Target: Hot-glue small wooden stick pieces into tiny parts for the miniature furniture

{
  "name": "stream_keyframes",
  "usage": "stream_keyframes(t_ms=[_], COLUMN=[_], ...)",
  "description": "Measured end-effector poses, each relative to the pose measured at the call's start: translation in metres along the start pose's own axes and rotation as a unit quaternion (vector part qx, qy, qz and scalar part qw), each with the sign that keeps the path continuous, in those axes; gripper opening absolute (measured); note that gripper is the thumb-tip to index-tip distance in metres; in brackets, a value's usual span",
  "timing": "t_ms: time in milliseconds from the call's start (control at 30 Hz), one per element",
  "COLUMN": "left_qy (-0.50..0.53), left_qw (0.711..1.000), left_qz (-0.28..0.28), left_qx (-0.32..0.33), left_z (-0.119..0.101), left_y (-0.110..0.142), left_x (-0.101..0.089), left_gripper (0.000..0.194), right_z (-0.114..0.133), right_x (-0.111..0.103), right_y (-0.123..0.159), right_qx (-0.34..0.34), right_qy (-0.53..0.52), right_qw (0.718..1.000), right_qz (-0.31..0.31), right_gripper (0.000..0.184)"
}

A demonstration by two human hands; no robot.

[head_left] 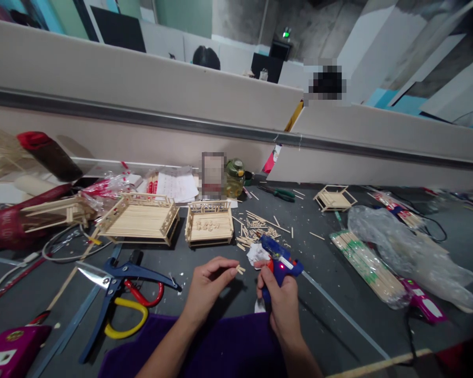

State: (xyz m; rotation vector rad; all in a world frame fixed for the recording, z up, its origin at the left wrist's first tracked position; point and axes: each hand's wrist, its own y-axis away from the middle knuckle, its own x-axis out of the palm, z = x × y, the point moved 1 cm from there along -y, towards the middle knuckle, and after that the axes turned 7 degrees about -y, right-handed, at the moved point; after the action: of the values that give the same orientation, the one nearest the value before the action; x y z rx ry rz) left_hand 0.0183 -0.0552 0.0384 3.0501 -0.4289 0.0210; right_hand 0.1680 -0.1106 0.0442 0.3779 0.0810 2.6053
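Between the thumb and fingertips of my left hand [213, 281] are short wooden stick pieces [240, 270], pinched over the dark table. My right hand [278, 294] is wrapped round the handle of a blue glue gun [278, 254]; a red light glows on its side and a long clear glue stick [339, 304] runs out of its back. The nozzle lies over a crumpled white paper [257, 255]. Just beyond the hands, cut wooden sticks [260, 227] lie in a loose pile. A small wooden stick bench [209, 224] stands past my left hand, with tiny pieces on its seat.
A larger stick model [140, 219] stands left of the bench. Nearer are a blue cutter [116, 283] and scissors [128, 317]. Bagged sticks [368, 268] and a purple power strip [423, 302] lie right. A green-lidded jar [235, 178] stands by the partition [142, 142].
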Motion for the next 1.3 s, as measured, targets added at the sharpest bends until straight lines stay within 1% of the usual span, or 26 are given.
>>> stream_keyframes(t_ms=[67,133,200,267,333,433,500,600,633,700,767,800,833,867,967,1000,1033,1067,1100,1133,1167,1200,1233,1267,1300], left_qy=[0.015,0.028,0.026,0.015,0.005,0.005,0.008,0.006,0.005,0.004,0.007,0.009,0.01,0.011,0.009,0.009,0.008,0.008,0.007,0.007,0.006,0.006,0.005,0.005,0.004], left_qw=[1.0,0.999,0.998,0.998,0.998,0.997,0.997,0.997,0.997,0.997,0.997,0.997,0.997,0.997,0.997,0.997,0.997,0.997,0.997,0.997,0.997,0.997,0.998,0.998,0.998], left_qz=[-0.003,-0.005,-0.012,-0.025,-0.042,-0.068,-0.074,-0.07,-0.068,-0.066,-0.065,-0.065,-0.065,-0.065,-0.066,-0.067,-0.068,-0.068,-0.067,-0.067,-0.066,-0.065,-0.064,-0.064,-0.064], left_qx=[-0.018,-0.039,-0.05,-0.047,-0.04,-0.035,-0.032,-0.031,-0.031,-0.033,-0.033,-0.033,-0.033,-0.033,-0.035,-0.035,-0.034,-0.032,-0.031,-0.03,-0.029,-0.027,-0.026,-0.024,-0.021], left_z=[0.0,0.0,-0.002,-0.002,-0.002,0.0,0.002,0.006,0.007,0.008,0.009,0.009,0.009,0.009,0.009,0.009,0.009,0.009,0.009,0.009,0.009,0.008,0.007,0.006,0.005], left_y=[-0.001,-0.002,-0.003,-0.005,-0.006,-0.008,-0.008,-0.008,-0.008,-0.008,-0.008,-0.008,-0.008,-0.008,-0.007,-0.007,-0.007,-0.007,-0.007,-0.007,-0.007,-0.006,-0.006,-0.006,-0.006], left_x=[-0.004,-0.008,-0.014,-0.02,-0.027,-0.034,-0.035,-0.035,-0.034,-0.034,-0.034,-0.034,-0.034,-0.034,-0.035,-0.035,-0.036,-0.036,-0.036,-0.036,-0.035,-0.035,-0.035,-0.035,-0.034], left_gripper=[0.019,0.021,0.022,0.022,0.022,0.024,0.024,0.024,0.024,0.024,0.024,0.024,0.024,0.024,0.024,0.024,0.024,0.024,0.024,0.024,0.023,0.023,0.022,0.021,0.02], right_z=[0.001,0.002,0.001,-0.001,-0.005,-0.014,-0.02,-0.029,-0.03,-0.03,-0.026,-0.024,-0.021,-0.018,-0.008,-0.005,-0.002,0.002,0.005,0.008,0.011,0.013,0.014,0.013,0.011], right_x=[-0.008,-0.02,-0.035,-0.05,-0.06,-0.066,-0.065,-0.064,-0.065,-0.067,-0.072,-0.074,-0.076,-0.079,-0.082,-0.081,-0.079,-0.076,-0.07,-0.062,-0.052,-0.04,-0.027,-0.013,0.0], right_y=[-0.004,-0.011,-0.018,-0.024,-0.029,-0.033,-0.035,-0.036,-0.036,-0.037,-0.037,-0.037,-0.037,-0.037,-0.036,-0.034,-0.032,-0.028,-0.024,-0.019,-0.015,-0.01,-0.006,-0.004,-0.002], right_qx=[-0.009,-0.001,0.023,0.06,0.094,0.116,0.126,0.148,0.152,0.142,0.107,0.084,0.061,0.043,0.026,0.025,0.018,-0.001,-0.032,-0.073,-0.117,-0.153,-0.176,-0.175,-0.157], right_qy=[0.002,0.005,0.014,0.026,0.037,0.048,0.057,0.085,0.103,0.163,0.252,0.306,0.363,0.423,0.586,0.625,0.655,0.675,0.683,0.677,0.653,0.612,0.553,0.483,0.411], right_qw=[1.0,0.999,0.996,0.993,0.99,0.989,0.987,0.979,0.977,0.973,0.96,0.948,0.929,0.904,0.808,0.778,0.753,0.736,0.727,0.729,0.745,0.774,0.814,0.858,0.895], right_qz=[-0.02,-0.052,-0.086,-0.103,-0.096,-0.071,-0.08,-0.111,-0.109,-0.079,-0.048,-0.04,-0.041,-0.046,-0.061,-0.061,-0.06,-0.062,-0.067,-0.069,-0.065,-0.049,-0.017,0.029,0.075], right_gripper=[0.034,0.036,0.039,0.043,0.046,0.05,0.054,0.06,0.062,0.065,0.066,0.066,0.066,0.066,0.063,0.061,0.058,0.054,0.049,0.044,0.04,0.037,0.035,0.032,0.028])
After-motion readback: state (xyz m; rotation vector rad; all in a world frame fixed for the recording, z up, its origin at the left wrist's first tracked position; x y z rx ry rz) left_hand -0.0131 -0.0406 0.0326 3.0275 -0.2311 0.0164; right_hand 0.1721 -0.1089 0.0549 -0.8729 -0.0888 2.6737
